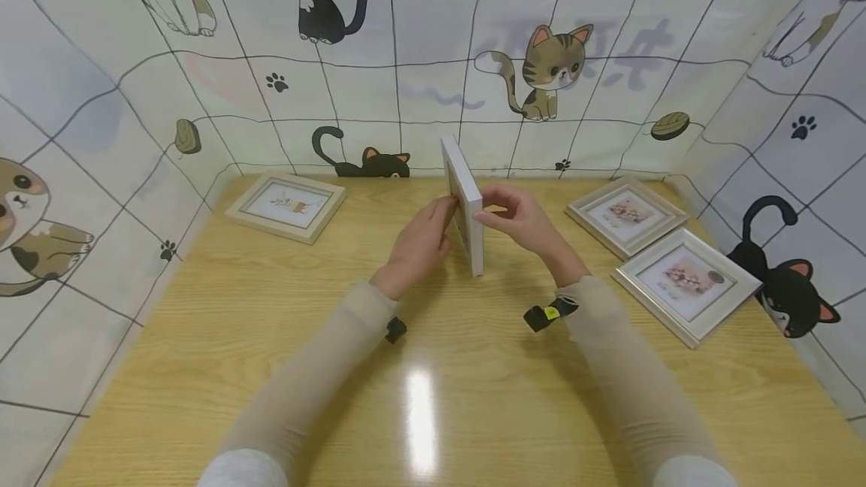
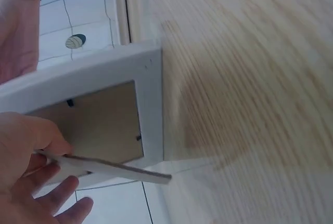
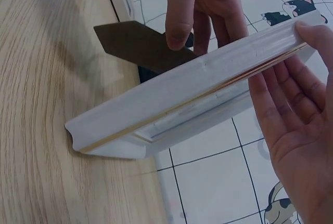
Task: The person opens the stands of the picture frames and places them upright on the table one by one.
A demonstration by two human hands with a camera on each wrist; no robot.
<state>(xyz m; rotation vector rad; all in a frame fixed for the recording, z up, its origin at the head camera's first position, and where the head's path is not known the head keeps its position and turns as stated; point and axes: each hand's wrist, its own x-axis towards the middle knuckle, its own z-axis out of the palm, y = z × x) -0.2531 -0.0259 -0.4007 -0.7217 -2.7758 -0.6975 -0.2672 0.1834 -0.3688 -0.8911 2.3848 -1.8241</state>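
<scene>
Head view has a white photo frame (image 1: pixel 464 180) up on edge between the two hands, its lower end seemingly resting on the tabletop (image 1: pixel 325 367); backing towards the left, front towards the right. Left hand (image 1: pixel 417 245) is pinching the stand leg (image 2: pixel 117 169) between thumb and fingers; the leg sticks out at an angle from the back panel (image 2: pixel 99 120); right hand (image 1: pixel 526 222) has the frame pinched by its side, thumb on the outer rim. Imo the step in hand is working the stand leg out so the frame can prop itself up; can't tell if it's fully out, since the hinge is hidden behind the fingers. Next move, I'd say: right hand keeps the frame steady, left eases the leg to its stop, no forcing, or the hinge might give; then turn it picture-forward and lean it back till leg and bottom edge both sit on wood. Three others lie flat, picture up: a light wooden frame (image 1: pixel 287 205) on the left; a beige frame (image 1: pixel 629 215) and a silvery frame (image 1: pixel 686 282) close together on the right.
</scene>
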